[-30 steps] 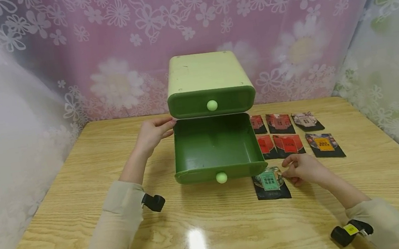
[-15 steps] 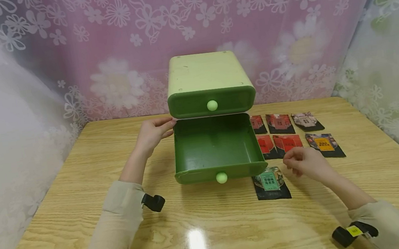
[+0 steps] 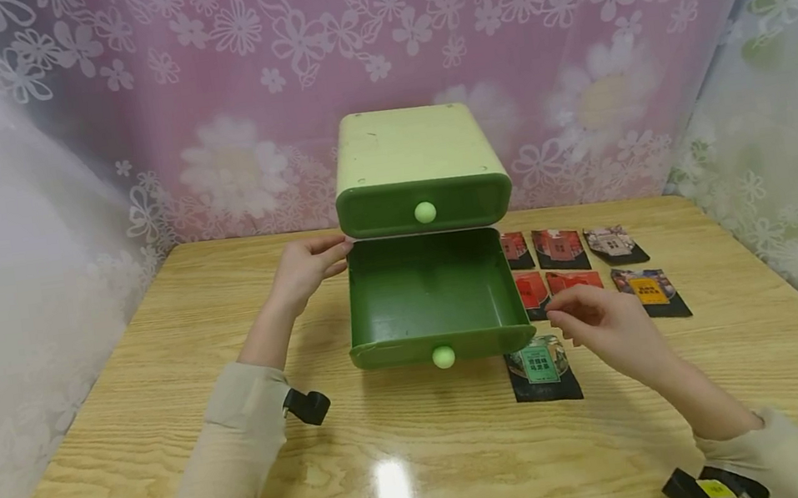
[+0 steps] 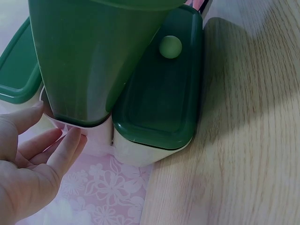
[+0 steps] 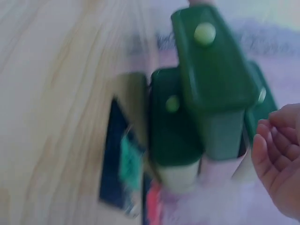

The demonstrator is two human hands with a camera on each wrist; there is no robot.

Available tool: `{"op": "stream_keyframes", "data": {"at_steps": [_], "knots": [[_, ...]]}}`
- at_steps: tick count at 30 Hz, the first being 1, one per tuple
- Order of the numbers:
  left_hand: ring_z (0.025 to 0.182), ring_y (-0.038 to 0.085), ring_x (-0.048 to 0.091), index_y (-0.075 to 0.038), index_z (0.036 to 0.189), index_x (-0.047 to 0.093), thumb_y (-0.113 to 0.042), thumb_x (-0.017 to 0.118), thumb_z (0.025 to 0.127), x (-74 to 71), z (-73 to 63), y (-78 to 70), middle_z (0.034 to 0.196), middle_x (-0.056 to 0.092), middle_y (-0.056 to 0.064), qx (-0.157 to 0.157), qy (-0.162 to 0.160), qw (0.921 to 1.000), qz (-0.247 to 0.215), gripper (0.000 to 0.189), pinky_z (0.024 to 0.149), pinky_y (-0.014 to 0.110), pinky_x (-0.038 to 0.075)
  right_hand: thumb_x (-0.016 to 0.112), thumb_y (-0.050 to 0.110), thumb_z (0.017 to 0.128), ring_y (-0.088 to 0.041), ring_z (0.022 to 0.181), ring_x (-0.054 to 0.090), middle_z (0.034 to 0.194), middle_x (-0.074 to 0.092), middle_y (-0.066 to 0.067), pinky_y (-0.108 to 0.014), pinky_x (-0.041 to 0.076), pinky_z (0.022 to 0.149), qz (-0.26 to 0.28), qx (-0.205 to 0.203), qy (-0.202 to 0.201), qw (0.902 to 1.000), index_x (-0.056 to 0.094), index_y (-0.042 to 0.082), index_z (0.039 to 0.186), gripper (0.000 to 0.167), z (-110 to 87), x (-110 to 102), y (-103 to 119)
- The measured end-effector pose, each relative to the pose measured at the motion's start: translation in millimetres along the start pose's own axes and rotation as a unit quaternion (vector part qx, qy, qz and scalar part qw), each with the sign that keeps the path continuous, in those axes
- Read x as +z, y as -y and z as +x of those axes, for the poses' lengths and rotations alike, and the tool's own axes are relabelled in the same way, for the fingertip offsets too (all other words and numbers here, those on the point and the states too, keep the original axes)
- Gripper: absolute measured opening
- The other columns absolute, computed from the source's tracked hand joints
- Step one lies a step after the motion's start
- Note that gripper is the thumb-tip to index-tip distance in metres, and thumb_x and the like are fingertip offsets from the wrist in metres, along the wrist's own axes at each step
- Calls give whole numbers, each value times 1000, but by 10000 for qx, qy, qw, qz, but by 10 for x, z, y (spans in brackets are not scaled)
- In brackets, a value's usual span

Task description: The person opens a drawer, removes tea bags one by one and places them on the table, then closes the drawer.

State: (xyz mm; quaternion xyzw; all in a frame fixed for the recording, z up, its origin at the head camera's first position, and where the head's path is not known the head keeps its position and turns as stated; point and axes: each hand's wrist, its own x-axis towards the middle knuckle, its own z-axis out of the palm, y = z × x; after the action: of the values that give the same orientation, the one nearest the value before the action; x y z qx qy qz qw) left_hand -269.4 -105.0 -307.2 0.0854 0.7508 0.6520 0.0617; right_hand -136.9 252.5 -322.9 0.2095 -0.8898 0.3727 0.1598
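My left hand (image 3: 303, 270) touches the left side of a cream and green drawer cabinet (image 3: 416, 146). In the left wrist view, the thumb lies by the casing edge and the fairly straight fingers (image 4: 65, 150) rest against its side. One drawer (image 3: 434, 286) below the shut top drawer is pulled out, its green floor showing. The right hand (image 3: 610, 330) hovers by the drawer's front right corner, fingers loosely bent, with nothing visible in them. A dark tea packet with a green label (image 3: 542, 373) lies below and left of it, partly under the drawer front.
Several red packets (image 3: 560, 249) lie right of the cabinet, one partly behind the right hand. A pale packet (image 3: 615, 244) and an orange-labelled one (image 3: 650, 291) lie farther right. A lower green drawer (image 4: 159, 89) is shut. A floral curtain (image 3: 227, 95) hangs behind.
My right hand has lifted off the green-labelled packet and moved up and a little left toward the drawer's corner. The packet has stayed on the table. The left hand has not moved.
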Motion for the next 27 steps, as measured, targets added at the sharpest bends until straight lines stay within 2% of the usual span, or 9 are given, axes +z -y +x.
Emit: {"op": "stream_keyframes", "data": {"at_steps": [2,5,8,10,13,17,19,22,27], "knots": [[118,27,52,7,128,51,-14,56,94,0,0,2,132,50,18,5,5,10000,-6,40,92,30,50,67,0,84,-6,62,58,80,64,0,-16,51,53,142,-700,-103,9974,67,7,94,12,13,17,102],[118,27,51,7,128,51,-13,56,94,-2,-2,8,132,49,18,34,-2,10000,-9,40,92,30,51,64,11,89,-4,68,56,85,64,-1,-12,49,55,242,-1925,23,9810,66,6,93,7,44,77,237],[118,27,51,7,128,51,-13,56,94,-5,-2,12,133,49,18,51,-10,10000,8,40,92,31,50,56,24,94,-5,70,56,89,63,-2,-11,47,54,44,-2957,330,9547,65,6,95,20,73,188,350],[118,27,52,7,128,51,-13,56,94,-4,0,13,133,49,17,58,-7,10000,8,40,92,32,50,51,27,96,-6,72,57,92,62,-1,-12,49,54,-405,-3426,422,9376,65,9,96,23,79,279,413],[117,27,52,7,128,52,-13,56,94,-2,6,15,132,50,18,77,-2,10000,-9,39,92,32,50,46,22,99,-11,74,61,93,62,-3,-19,54,57,-1240,-4086,304,9037,66,8,97,25,93,423,469],[117,27,52,7,128,52,-13,56,94,-5,6,13,131,50,18,80,-4,10000,-9,40,92,31,50,38,10,101,-14,73,61,96,62,-7,-22,55,56,-2182,-4722,37,8541,65,5,99,28,112,593,493],[117,27,52,7,128,51,-13,56,94,-6,1,11,131,50,18,69,3,10000,6,40,92,31,51,35,3,100,-15,70,60,98,62,-9,-21,54,53,-2480,-4928,-88,8340,65,4,101,29,120,657,488],[117,27,52,7,128,51,-14,56,94,-4,-2,10,131,50,18,67,7,10000,35,41,91,30,51,34,0,99,-15,66,58,101,62,-10,-20,52,50,-2827,-5025,-174,8168,65,4,102,31,133,722,472],[116,27,53,8,127,52,-13,57,94,2,9,15,130,51,18,70,-15,10000,10,40,92,32,50,31,1,100,-16,68,57,104,61,-9,-21,52,51,-3255,-4981,-135,8036,66,6,103,36,166,774,433]]}}
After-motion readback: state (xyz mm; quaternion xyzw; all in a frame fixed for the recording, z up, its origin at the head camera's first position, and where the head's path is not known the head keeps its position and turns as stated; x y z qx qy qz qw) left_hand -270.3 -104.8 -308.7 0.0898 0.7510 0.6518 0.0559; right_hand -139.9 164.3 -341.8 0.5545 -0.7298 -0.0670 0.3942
